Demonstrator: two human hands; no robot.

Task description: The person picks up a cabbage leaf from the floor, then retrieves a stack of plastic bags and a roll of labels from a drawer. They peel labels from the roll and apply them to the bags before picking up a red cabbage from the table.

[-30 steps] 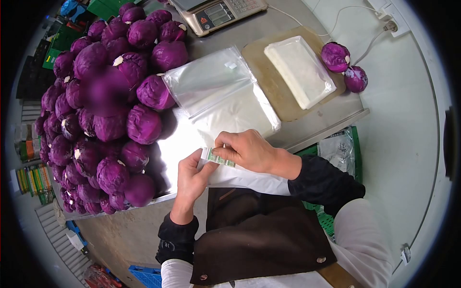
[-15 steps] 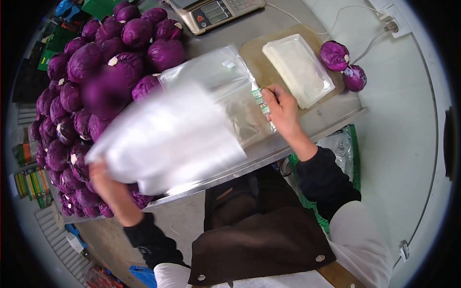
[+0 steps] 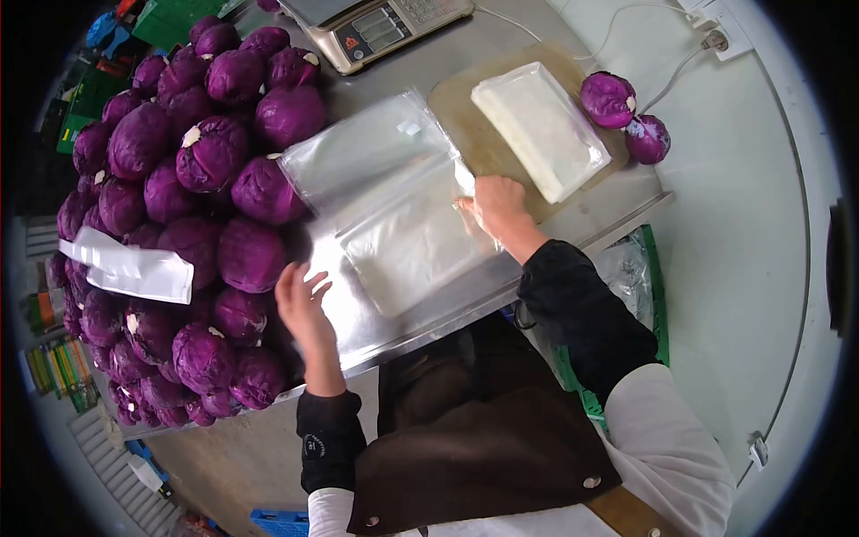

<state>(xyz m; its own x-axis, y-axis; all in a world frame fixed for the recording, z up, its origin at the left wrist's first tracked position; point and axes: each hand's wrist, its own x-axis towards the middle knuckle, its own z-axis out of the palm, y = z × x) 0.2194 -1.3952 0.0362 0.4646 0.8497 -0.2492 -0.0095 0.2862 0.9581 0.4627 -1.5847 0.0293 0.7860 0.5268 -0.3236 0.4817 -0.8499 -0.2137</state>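
My left hand (image 3: 306, 309) is open and holds nothing. Its fingers are apart, between the heap of purple cabbages (image 3: 251, 254) and the clear plastic bags. My right hand (image 3: 503, 213) is closed on the right edge of the clear plastic bags (image 3: 413, 240), which lie flat on the metal table (image 3: 344, 345). More clear plastic bag (image 3: 358, 152) lies behind them, a small white piece showing on it. A crumpled white sheet (image 3: 134, 268) rests on top of the cabbages at the left.
A digital scale (image 3: 385, 34) stands at the back. Right of the bags, a folded stack of clear bags (image 3: 541, 130) lies on a brown board (image 3: 452, 103). Two loose purple cabbages (image 3: 608, 100) sit by the wall, near a plugged-in cord (image 3: 684, 80). A green crate (image 3: 658, 295) is below the table edge.
The white sheet has left my left hand and now lies on the cabbages. That hand has come back right, fingers apart. My right hand has closed further over the bags' edge, covering the green labels.
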